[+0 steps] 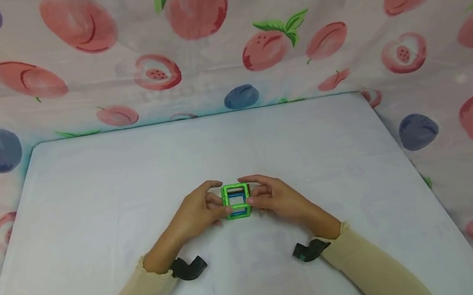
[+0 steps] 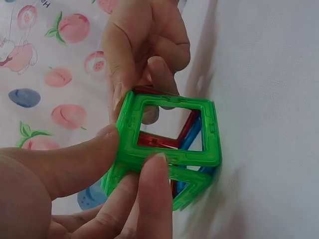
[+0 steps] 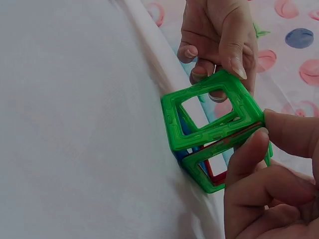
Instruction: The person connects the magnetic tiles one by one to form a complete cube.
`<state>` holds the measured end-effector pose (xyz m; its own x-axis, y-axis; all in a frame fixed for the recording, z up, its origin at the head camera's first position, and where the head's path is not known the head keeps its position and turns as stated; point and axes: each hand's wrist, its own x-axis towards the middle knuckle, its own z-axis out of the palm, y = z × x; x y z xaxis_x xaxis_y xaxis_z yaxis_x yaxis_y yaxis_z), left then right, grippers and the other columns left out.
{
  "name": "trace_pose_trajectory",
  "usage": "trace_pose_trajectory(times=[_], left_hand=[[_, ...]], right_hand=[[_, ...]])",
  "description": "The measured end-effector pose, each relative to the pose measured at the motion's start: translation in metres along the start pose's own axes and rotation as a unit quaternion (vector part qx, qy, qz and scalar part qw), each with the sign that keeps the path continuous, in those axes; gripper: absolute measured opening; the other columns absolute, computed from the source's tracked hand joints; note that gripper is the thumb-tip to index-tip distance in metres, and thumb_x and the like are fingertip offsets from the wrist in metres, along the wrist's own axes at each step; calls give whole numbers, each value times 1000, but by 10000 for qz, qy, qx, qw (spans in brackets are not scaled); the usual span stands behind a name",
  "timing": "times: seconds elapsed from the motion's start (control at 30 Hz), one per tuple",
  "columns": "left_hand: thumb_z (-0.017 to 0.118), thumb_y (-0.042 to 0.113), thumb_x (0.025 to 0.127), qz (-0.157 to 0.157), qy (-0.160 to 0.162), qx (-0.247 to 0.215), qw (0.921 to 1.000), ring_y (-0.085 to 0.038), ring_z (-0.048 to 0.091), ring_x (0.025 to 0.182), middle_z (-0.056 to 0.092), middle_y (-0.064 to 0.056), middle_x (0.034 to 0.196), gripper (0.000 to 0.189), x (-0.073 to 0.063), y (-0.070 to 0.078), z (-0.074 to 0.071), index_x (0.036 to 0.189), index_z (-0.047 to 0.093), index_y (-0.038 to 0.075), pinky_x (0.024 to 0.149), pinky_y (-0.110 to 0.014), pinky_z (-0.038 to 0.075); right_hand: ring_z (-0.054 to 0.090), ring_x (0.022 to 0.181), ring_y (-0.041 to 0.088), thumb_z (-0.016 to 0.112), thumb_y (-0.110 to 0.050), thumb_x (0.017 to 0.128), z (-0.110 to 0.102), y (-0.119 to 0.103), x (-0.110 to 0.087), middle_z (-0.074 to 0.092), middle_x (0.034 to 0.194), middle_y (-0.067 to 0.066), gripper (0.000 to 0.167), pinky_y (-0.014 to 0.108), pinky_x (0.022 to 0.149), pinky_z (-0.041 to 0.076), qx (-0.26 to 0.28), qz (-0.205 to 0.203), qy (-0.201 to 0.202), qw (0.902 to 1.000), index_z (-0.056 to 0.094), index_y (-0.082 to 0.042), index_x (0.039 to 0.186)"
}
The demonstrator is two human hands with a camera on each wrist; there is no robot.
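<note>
A small box-shaped build of square magnetic tiles (image 1: 238, 207) sits between both hands in the head view. Green tile frames (image 2: 212, 130) face the left wrist camera, with blue and red frames behind them. My left hand (image 1: 194, 213) pinches the left side between thumb and fingers. From the right, my right hand (image 1: 284, 201) grips the opposite side with its thumb and fingertips. In the right wrist view, one green tile (image 3: 171, 119) stands slightly apart from the green tile below it, leaving a narrow gap at the edge. Fingers hide parts of the sides.
A white-covered table (image 1: 90, 185) spreads under the hands. Behind it and along its sides hangs a fruit-print cloth (image 1: 206, 77). Dark curved mounts (image 1: 189, 268) stick out from both cuffs.
</note>
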<state>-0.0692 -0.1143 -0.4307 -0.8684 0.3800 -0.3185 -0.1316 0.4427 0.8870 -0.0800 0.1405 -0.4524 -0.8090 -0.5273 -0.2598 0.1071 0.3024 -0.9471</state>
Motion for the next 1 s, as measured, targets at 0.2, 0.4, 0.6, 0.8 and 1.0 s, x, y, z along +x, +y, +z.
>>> trace_pose_trajectory(times=[0.2,0.4,0.6,0.8,1.0], left_hand=[[79,15,90,-65,-50,-173,9998,-21,72,73,74,-7,102,63,-2,0,0,145,49,10,68,-35,59],[78,13,90,106,-87,-137,9998,-21,71,73,74,-7,101,64,-2,0,-1,147,49,12,68,-36,60],[78,13,91,129,-134,-177,9997,-20,71,75,74,-8,101,64,-1,0,-1,148,48,11,69,-36,60],[77,13,92,107,-157,-196,9996,-20,71,77,73,-8,101,63,-1,-2,-1,148,48,11,71,-36,60],[78,15,90,157,-190,63,9997,-18,71,78,73,-8,106,67,-2,-2,-3,149,48,12,71,-33,58]], right_hand=[[53,74,22,65,-18,101,2,-1,0,66,94,21,52,22,62,42,-51,-108,-49,9999,48,-15,150],[52,75,21,65,-21,101,2,0,1,68,94,12,47,21,59,38,65,160,-5,9999,52,-20,146],[48,71,19,65,-21,101,3,1,1,68,94,5,45,23,56,36,385,329,20,9987,52,-20,145],[47,71,19,64,-21,102,5,1,1,66,95,5,44,25,56,37,560,342,0,9978,52,-19,144],[51,78,23,63,-25,103,3,-1,-1,63,103,7,45,26,57,40,359,377,19,9986,51,-22,146]])
